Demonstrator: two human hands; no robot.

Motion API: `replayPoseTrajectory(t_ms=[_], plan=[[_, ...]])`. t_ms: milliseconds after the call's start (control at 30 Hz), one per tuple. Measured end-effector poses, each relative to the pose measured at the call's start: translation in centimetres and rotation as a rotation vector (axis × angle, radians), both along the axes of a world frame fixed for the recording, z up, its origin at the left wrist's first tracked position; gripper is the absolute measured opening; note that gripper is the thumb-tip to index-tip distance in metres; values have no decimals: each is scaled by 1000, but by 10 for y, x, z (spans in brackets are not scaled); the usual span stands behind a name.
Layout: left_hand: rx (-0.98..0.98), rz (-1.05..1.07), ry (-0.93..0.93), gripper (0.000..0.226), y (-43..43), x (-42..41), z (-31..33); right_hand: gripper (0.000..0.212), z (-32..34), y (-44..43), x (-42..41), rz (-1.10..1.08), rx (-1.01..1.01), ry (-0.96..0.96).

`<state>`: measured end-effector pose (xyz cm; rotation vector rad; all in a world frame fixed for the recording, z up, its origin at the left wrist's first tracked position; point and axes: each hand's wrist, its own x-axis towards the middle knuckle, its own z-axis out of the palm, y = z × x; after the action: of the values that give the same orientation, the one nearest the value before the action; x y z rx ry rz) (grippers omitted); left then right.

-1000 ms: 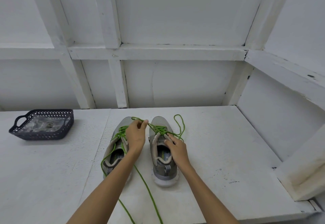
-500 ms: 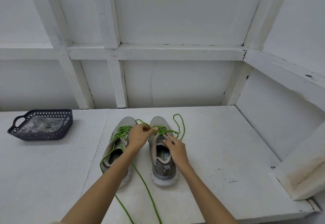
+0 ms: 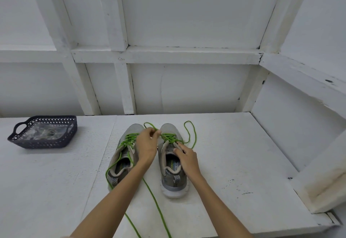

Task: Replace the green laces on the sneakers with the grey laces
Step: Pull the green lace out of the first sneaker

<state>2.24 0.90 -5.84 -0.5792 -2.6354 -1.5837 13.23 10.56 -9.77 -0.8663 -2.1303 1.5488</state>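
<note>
White table [image 3: 234,153], white panelled walls [image 3: 187,88] behind, one dark basket [image 3: 46,143] far left, two shoes mid-table, left sneaker [image 3: 133,128] and right sneaker [image 3: 172,179], left hand [image 3: 148,144] pinching green lace [image 3: 169,136] at right sneaker's toe, right hand [image 3: 187,156] fingers resting on its tongue.

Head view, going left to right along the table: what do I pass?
In order: dark mesh basket → left sneaker → right sneaker → loose loop of green lace. The left hand and right hand overlap the sneakers, so they are left out.
</note>
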Motion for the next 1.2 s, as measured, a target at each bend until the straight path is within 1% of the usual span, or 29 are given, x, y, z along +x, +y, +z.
replayPoseTrajectory(t_ms=[33,67,100,167,200,233,267,367,400,433,500,567,600,700,800,833,867,933,1033,1067,1100,1133,1200], plan=[[72,56,1,22,-1,-1,1,44,0,0,0,-2,0,5],[98,63,-14,22,-1,-2,2,43,0,0,0,-5,-1,8],[66,27,-48,24,-1,-4,3,43,0,0,0,-7,-3,9],[-93,-127,-107,28,-1,-8,0,42,-1,0,0,-7,-2,8],[-165,-200,-120,28,-2,-7,-2,42,-1,-1,0,-5,1,6],[-192,-232,-116,29,-3,-6,-4,42,-1,-1,0,-2,5,6],[-169,-217,-98,30,-2,-4,-4,42,-1,-1,-1,0,6,3],[-8,12,-47,23,-1,3,-1,40,0,-1,-1,4,5,10],[16,36,-55,23,-1,5,-1,40,1,-1,0,4,6,14],[-2,15,-85,25,1,5,-1,40,1,-1,0,2,8,16],[-91,-104,-161,27,4,5,-7,40,1,-1,1,-1,10,15],[-136,-163,-148,32,3,4,-12,41,1,-1,1,2,14,5],[-125,-144,-134,35,3,4,-12,41,1,-1,0,4,13,3],[4,16,-149,27,3,4,-11,42,1,-2,1,6,0,6],[276,152,-264,22,1,1,-6,43,3,-1,2,7,-13,13],[332,167,-295,21,-1,-1,-3,43,3,-1,2,3,-18,11],[328,162,-302,21,-4,-5,0,43,2,-1,2,2,-23,11],[228,107,-291,22,-10,-10,6,42,1,0,3,-2,-36,11],[112,-41,-356,16,-14,-15,-2,31,7,1,1,-52,-112,29],[59,-89,-376,15,-14,-15,-5,37,11,4,-1,-77,-127,5],[-10,-129,-389,16,-13,-13,-7,43,14,7,-4,-97,-116,-28],[-58,-157,-396,18,-12,-10,-9,44,16,12,-6,-99,-81,-54],[-118,-172,-408,31,-9,2,-8,35,19,21,-12,-54,7,-86]])
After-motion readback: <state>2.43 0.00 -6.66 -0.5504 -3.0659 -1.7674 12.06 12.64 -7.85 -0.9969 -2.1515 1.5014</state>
